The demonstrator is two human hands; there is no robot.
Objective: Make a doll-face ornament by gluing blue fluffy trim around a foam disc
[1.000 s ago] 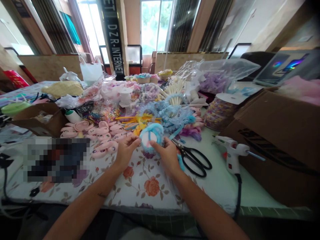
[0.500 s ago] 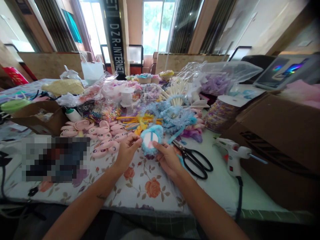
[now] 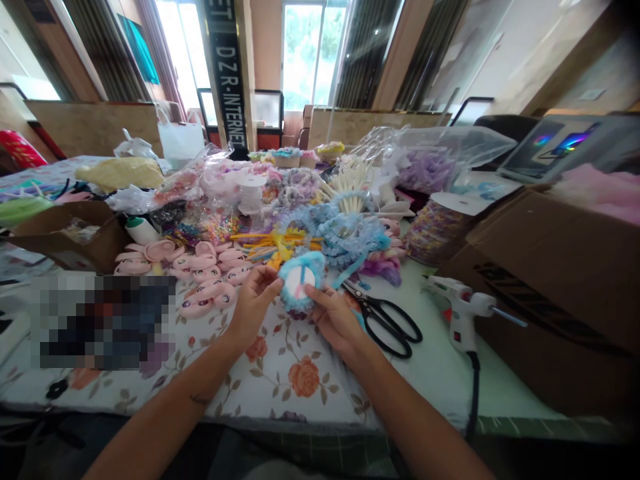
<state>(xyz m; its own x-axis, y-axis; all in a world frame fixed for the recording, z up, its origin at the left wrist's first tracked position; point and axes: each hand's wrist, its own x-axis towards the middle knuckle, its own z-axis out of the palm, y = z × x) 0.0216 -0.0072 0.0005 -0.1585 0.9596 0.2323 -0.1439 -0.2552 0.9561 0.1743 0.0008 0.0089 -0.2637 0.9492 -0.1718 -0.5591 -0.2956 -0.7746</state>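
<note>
A round fluffy blue piece [image 3: 290, 297] with a white disc in its middle is held above the flowered cloth. My left hand [image 3: 256, 300] pinches its left edge between thumb and fingers. From the right, my right hand [image 3: 336, 313] grips it, the thumb resting on the white disc. A blue strip and a pink mark show on the disc. Black-handled scissors [image 3: 393, 323] lie just right of my right hand. Several pink doll-face pieces [image 3: 207, 273] lie beyond my left hand.
A white glue gun [image 3: 463, 313] stands near a large cardboard box [image 3: 550, 293] at the right. Farther back are a ribbon spool [image 3: 440, 223], light-blue trim [image 3: 350, 233] and plastic bags. A small open box [image 3: 75, 233] is at the left, beside a white spool [image 3: 143, 230].
The view has shifted slightly, so the table items sit a little farther left. Both hands keep their hold on the blue piece, with hardly any movement.
</note>
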